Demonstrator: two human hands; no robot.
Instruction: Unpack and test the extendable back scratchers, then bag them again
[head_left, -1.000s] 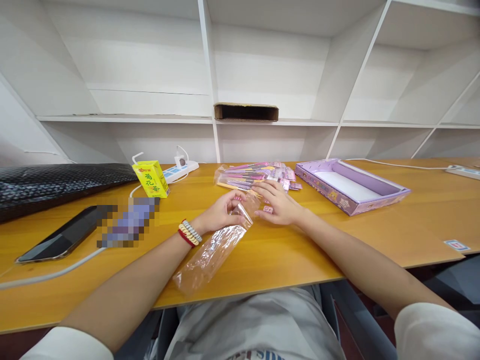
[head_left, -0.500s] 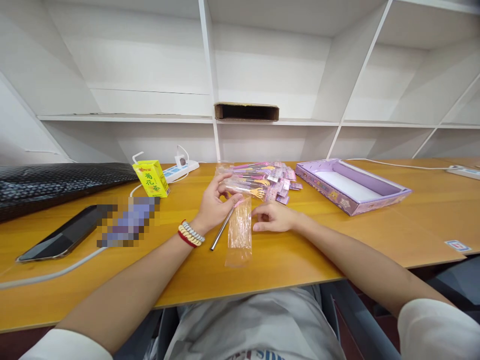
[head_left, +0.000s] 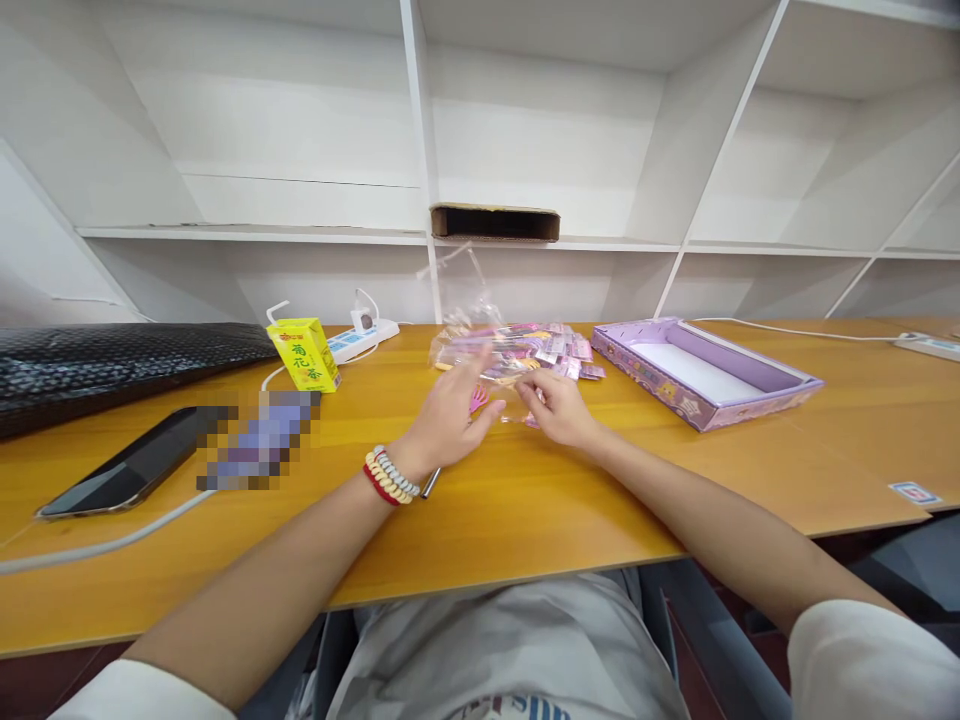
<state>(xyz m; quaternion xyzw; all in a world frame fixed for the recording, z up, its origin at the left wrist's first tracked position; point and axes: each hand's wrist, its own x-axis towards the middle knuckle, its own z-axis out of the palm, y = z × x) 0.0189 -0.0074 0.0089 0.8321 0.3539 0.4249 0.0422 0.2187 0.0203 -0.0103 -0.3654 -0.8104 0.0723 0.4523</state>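
My left hand [head_left: 448, 418] has its thumb and index finger apart, the fingertips blurred. A back scratcher with a pink hand-shaped head [head_left: 478, 399] runs through it, and its metal rod [head_left: 431, 484] pokes out below the palm; the curled fingers around it are hidden. My right hand [head_left: 556, 408] is closed in a pinch on the edge of a clear plastic bag, just right of the left thumb. Clear film [head_left: 466, 285] stands up in the air beyond the left hand. Behind both hands lies a pile of packaged back scratchers [head_left: 559, 345] with pink and yellow heads.
An open purple box [head_left: 705, 375] is at the right. On the left are a yellow drink carton [head_left: 304, 355], a black phone [head_left: 127, 465], a pixelated item [head_left: 262, 440] with a white cable, and a power strip [head_left: 367, 338]. A cardboard box [head_left: 495, 222] rests on the shelf.
The clear bag that hung down in front of the hands has swung up and away. My left thumb and index finger have parted, and my right hand has closed on the film.
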